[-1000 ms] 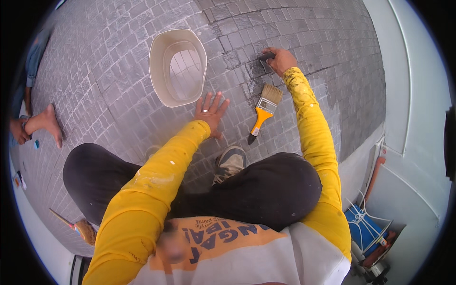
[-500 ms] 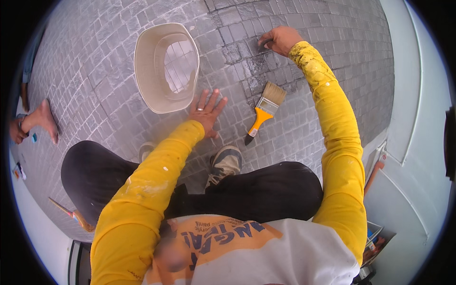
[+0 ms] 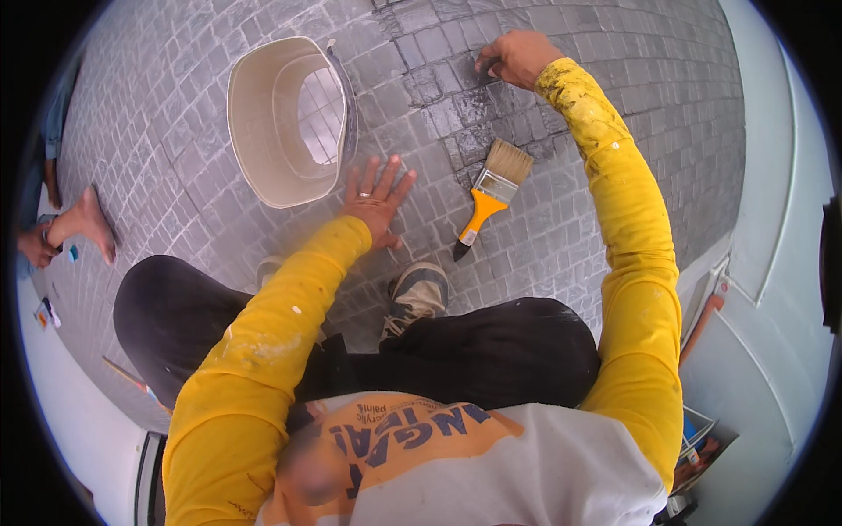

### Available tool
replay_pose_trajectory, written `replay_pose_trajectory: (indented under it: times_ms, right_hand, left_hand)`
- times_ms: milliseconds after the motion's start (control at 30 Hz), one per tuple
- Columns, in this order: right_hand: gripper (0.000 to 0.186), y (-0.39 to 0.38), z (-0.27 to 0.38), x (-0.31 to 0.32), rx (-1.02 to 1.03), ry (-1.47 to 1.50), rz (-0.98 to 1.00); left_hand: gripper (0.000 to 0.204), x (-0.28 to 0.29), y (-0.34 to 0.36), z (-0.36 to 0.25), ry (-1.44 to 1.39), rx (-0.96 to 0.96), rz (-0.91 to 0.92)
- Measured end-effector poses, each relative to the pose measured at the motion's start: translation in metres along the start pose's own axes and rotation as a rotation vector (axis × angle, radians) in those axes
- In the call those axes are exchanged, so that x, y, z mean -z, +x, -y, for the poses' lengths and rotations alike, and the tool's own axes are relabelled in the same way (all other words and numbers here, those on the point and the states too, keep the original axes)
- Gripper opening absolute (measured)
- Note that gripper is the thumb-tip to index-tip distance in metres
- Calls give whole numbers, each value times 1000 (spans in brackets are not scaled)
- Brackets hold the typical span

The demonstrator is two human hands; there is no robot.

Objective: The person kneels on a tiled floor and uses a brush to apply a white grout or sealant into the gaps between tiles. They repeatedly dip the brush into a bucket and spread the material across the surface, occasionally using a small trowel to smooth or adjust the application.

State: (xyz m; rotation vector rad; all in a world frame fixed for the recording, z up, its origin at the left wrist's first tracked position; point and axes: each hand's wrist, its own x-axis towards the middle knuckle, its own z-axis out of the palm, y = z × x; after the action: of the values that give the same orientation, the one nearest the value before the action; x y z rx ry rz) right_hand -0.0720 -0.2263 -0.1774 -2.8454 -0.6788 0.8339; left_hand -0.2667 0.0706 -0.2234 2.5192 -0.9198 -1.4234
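Observation:
My right hand (image 3: 523, 58) is at the far middle-right, its fingers closed on a small dark pad (image 3: 488, 67) against the wet, darkened paving. Fingers hide much of the pad, so its exact kind is unclear. My left hand (image 3: 377, 202) lies with fingers spread on the paving, a ring on one finger. Just beyond it stands a cream bucket (image 3: 267, 145), tilted to the left, with a pale, shiny, lined patch inside. Between my hands a wide paintbrush (image 3: 484, 206) with a yellow handle lies on the floor, bristles pointing away from me.
Grey stone-patterned paving (image 3: 167, 114) spreads around me. At the left edge are another person's bare foot (image 3: 88, 223) and hand (image 3: 37, 244). A pale wall (image 3: 772, 263) runs along the right. My shoe (image 3: 419, 287) is near the brush handle.
The bucket has tipped leftward, and more of its inner wall and right outer side shows. My right hand has shifted slightly farther away with the dark pad. The left hand stays spread.

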Motion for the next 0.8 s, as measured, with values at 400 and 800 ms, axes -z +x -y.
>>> replay_pose_trajectory:
  times_ms: [400,800]
  right_hand:
    - [25,1,6,4,10,-69,-30]
    - [27,1,12,3,-4,-129,-19]
  left_hand:
    - [121,4,-4,-1,-16,-1,-24]
    - [121,4,-4,-1,-23,7,-24]
